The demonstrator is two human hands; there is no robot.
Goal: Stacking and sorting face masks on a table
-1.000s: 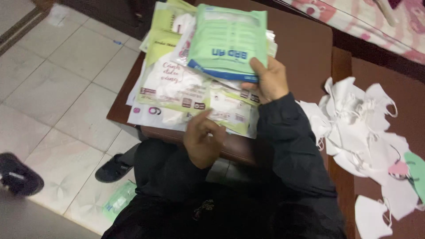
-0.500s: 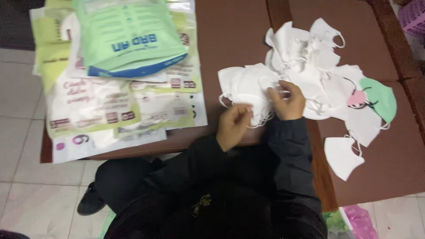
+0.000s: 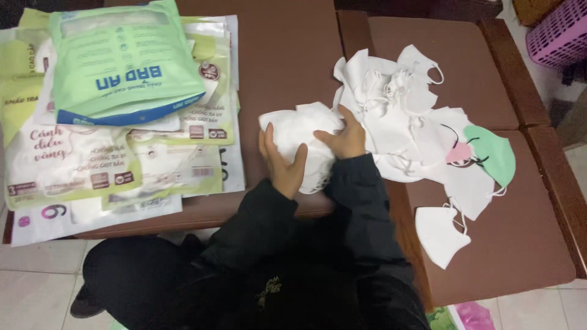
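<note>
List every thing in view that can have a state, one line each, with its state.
Left hand: gripping the white fabric mask stack.
Right hand: pressed on that stack.
Loose white mask pile: spread, untidy.
Green fabric mask: flat, apart.
Single white mask: lying alone.
Green printed packets: stacked, overlapping.
Purple plastic basket: contents unseen.

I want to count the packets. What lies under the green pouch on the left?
Under the green pouch lies a stack of flat packets, pale green and white, fanned out on the table. Their edges show; how many lie directly beneath the pouch is covered.
</note>
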